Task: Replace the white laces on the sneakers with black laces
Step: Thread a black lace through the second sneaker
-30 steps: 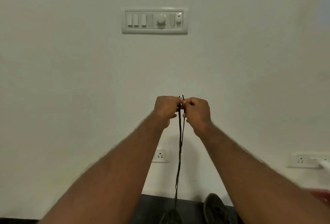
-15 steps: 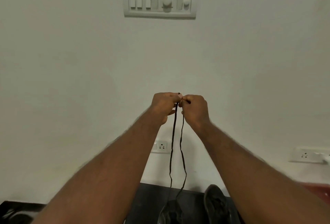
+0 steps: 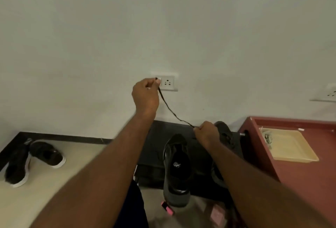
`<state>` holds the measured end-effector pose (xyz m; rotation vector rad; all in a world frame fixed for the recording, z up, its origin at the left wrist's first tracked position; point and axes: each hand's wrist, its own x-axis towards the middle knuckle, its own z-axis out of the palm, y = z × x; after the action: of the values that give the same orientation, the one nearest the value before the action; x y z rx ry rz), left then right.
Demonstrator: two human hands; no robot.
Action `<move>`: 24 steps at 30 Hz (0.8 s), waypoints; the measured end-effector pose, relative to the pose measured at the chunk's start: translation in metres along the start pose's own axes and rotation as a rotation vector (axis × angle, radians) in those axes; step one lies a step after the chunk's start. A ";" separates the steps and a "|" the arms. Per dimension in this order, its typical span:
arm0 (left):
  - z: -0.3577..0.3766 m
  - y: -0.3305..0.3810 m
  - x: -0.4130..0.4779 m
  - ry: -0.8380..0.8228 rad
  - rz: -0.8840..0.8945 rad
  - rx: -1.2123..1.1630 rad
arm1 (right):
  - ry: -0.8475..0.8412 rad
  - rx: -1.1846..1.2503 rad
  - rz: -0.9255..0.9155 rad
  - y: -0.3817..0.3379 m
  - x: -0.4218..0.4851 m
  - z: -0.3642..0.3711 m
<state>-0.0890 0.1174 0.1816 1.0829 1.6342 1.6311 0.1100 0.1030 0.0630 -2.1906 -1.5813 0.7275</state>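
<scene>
Head view, nearest first: both bare forearms rise from the bottom edge, with a dark garment [image 3: 135, 207] between them. A small pink object [image 3: 167, 208] and a paler pink one [image 3: 216, 215] lie on the floor at lower centre, just under the heel of a black sneaker [image 3: 177, 169]. That sneaker points away toward the wall, and its heel overhangs the near edge of a black platform [image 3: 156, 147]. To the lower left the beige floor [image 3: 72, 169] is open up to two more dark sneakers with white soles [image 3: 17, 166], which lie close together near the left edge. On the right, a red-brown counter [image 3: 309, 182] stands close beside the platform and carries a cream tray [image 3: 291, 147] near its far edge.

Further in, the right hand [image 3: 207, 133] is curled, pinching the black lace [image 3: 171, 109] just above the sneaker's toe. A second sneaker [image 3: 225, 135] sits on the platform behind it, partly hidden by the wrist. From that pinch the lace runs taut, up and to the left, to the left hand [image 3: 145, 96], which is raised at centre frame. It grips the lace near its end, so that the tip sticks out above the fingers.

Behind, a dark skirting strip [image 3: 63, 137] meets the plain white wall [image 3: 163, 18]. One wall socket [image 3: 168, 82] is just right of the left hand, and another socket [image 3: 331, 94] is at the right edge
</scene>
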 end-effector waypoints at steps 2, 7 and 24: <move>-0.006 -0.054 -0.011 0.056 -0.144 -0.015 | 0.089 0.094 0.011 0.012 -0.004 0.026; -0.020 -0.140 -0.044 0.257 -0.402 -0.216 | 0.221 0.338 -0.166 0.026 -0.011 0.062; -0.011 -0.159 -0.076 0.147 -0.376 -0.182 | -0.124 0.225 0.119 0.013 0.024 0.097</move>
<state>-0.0828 0.0589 0.0152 0.5361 1.6256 1.5943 0.0691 0.1191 -0.0271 -2.1226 -1.3574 1.0413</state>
